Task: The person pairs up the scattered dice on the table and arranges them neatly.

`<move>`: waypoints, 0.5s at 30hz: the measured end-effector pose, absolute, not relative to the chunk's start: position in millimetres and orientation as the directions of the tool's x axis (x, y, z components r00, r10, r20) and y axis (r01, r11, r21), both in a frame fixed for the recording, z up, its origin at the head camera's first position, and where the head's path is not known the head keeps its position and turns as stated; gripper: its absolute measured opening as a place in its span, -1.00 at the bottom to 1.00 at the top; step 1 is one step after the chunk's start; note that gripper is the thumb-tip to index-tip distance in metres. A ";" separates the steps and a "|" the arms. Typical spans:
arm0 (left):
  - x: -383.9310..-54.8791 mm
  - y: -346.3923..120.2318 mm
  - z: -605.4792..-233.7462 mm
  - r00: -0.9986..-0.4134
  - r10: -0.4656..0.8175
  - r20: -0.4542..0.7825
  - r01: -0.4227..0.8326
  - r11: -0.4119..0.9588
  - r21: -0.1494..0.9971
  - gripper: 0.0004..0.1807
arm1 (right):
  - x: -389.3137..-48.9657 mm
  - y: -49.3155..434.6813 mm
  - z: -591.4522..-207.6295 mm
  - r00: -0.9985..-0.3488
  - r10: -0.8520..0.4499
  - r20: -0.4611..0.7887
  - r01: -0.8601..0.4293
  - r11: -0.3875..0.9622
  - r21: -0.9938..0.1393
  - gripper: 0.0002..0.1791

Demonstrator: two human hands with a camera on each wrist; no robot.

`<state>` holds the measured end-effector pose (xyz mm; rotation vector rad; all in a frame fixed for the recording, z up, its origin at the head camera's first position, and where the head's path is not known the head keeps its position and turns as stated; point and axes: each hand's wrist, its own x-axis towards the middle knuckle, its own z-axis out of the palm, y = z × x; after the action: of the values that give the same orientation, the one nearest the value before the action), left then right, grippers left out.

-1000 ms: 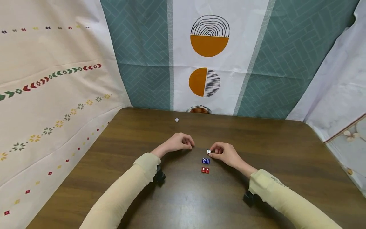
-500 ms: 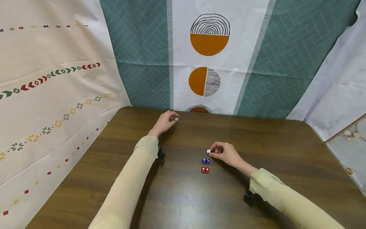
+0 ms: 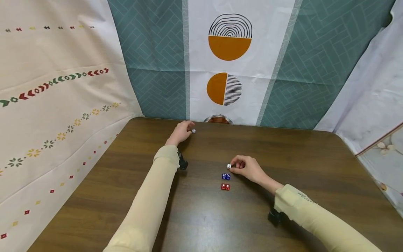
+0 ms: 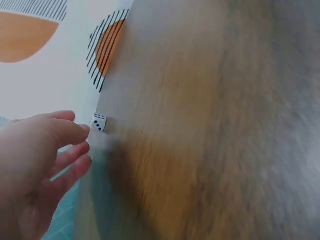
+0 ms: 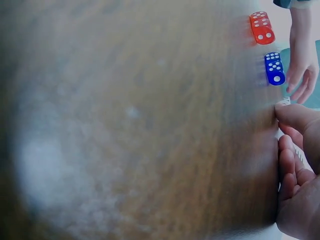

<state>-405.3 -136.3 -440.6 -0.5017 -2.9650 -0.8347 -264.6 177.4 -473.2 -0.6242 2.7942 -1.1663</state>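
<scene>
At the far part of the table, a white die with dark pips sits at the fingertips of my left hand. The left wrist view shows that die just beyond the thumb tip, the fingers loosely bent and not closed round it. Nearer the middle, my right hand pinches another white die between thumb and index finger. Just in front of it lies a side-by-side pair of blue dice, then a pair of red dice. In the right wrist view the thumb mostly hides the held die.
The brown wooden table has its far edge against a patterned curtain. A pale cloth hangs along the left side, and a whitish one along the right.
My left hand has moved from near the middle of the table away to the far white die, where it stays. The right hand has kept its place at the other white die.
</scene>
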 end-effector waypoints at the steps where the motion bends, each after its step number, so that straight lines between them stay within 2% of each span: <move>1: -407.2 -135.6 -441.7 -0.949 0.302 0.095 0.308 0.812 0.496 -0.59 | -264.6 177.6 -473.7 -0.916 -0.386 0.109 -0.349 0.633 -0.691 -0.86; 8: -414.8 -129.6 -451.1 -0.954 0.287 0.085 0.293 0.834 0.467 -0.66 | -266.3 178.1 -474.4 -0.912 -0.392 0.124 -0.364 0.629 -0.687 -0.87; 15: -411.9 -124.1 -452.8 -0.953 0.288 0.094 0.298 0.833 0.467 -0.81 | -266.3 179.2 -475.4 -0.913 -0.387 0.126 -0.362 0.629 -0.688 -0.86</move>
<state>-411.9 -124.1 -452.8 -0.4778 -2.9887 -0.7667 -266.3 179.2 -475.4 -0.6446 2.8053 -1.1729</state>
